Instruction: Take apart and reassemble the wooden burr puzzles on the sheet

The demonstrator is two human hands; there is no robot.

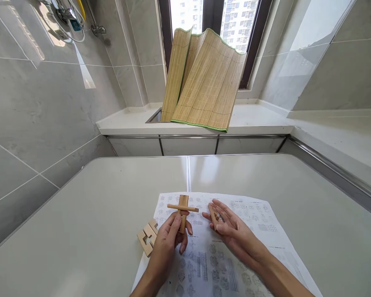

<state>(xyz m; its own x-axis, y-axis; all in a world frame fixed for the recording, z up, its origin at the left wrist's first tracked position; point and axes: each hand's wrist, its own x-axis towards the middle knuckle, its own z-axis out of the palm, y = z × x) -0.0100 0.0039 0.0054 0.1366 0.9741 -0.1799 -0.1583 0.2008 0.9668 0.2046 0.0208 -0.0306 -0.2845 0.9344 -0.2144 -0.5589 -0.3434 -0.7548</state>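
My left hand pinches a cross of wooden puzzle pieces: a thin stick lies across an upright, wider bar. To its right, my right hand is turned palm inward, with a notched wooden piece held along its fingers by the thumb. A gap separates the two hands. Left of my left wrist, several notched wooden blocks lie together at the sheet's edge, partly hidden by the hand. Beneath both hands spreads a large printed sheet with small diagrams and text; its fine print is too small to read.
The sheet lies on a pale table with a seam down its middle. Behind the table, a white ledge carries a folded bamboo mat leaning before a window. Tiled walls rise on both sides, and shower fittings hang at upper left.
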